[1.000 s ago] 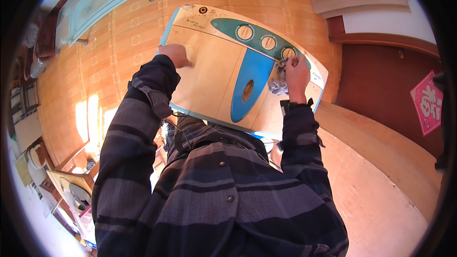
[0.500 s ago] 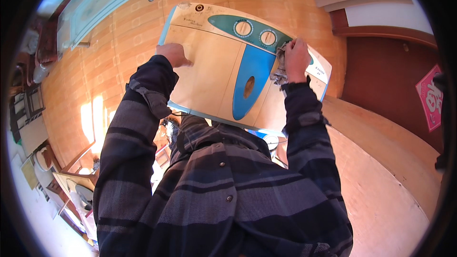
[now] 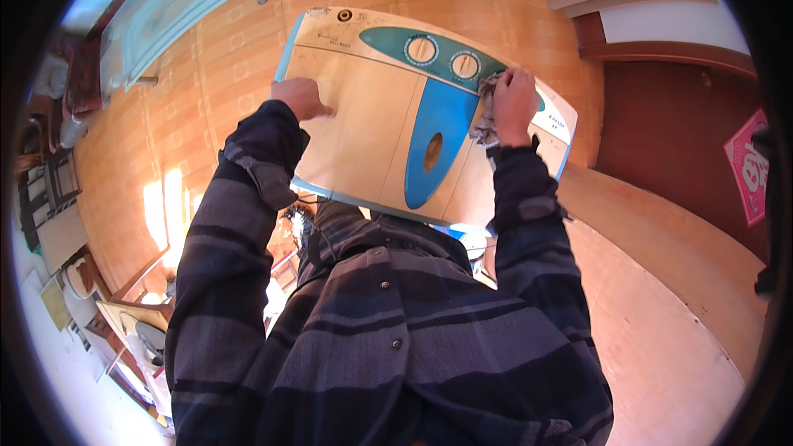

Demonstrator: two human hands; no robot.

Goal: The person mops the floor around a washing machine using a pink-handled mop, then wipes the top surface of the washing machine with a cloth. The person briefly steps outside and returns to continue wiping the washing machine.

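A cream twin-tub washing machine (image 3: pixel 355 124) stands in front of me, with a green control panel bearing two round dials (image 3: pixel 421 49) and a blue tapered panel (image 3: pixel 438 128) down its middle. My left hand (image 3: pixel 300 99) rests on the left part of its lid, thumb stretched out to the right; the other fingers show only in part. At the right end of the green panel, my right hand (image 3: pixel 516 103) is closed on a crumpled grey rag (image 3: pixel 486 120). The rag touches the top, beside the right-hand dial, and hangs toward the blue panel.
Tan tiled floor (image 3: pixel 215 66) surrounds the machine. A glass-topped table (image 3: pixel 178 8) stands at the far left. On the right are a dark red door (image 3: pixel 669 124) with a pink sign (image 3: pixel 750 169) and a wooden ledge (image 3: pixel 661 223). Household items crowd the lower left.
My right hand and the rag have barely shifted on the panel. The left hand stays in the same place on the lid.
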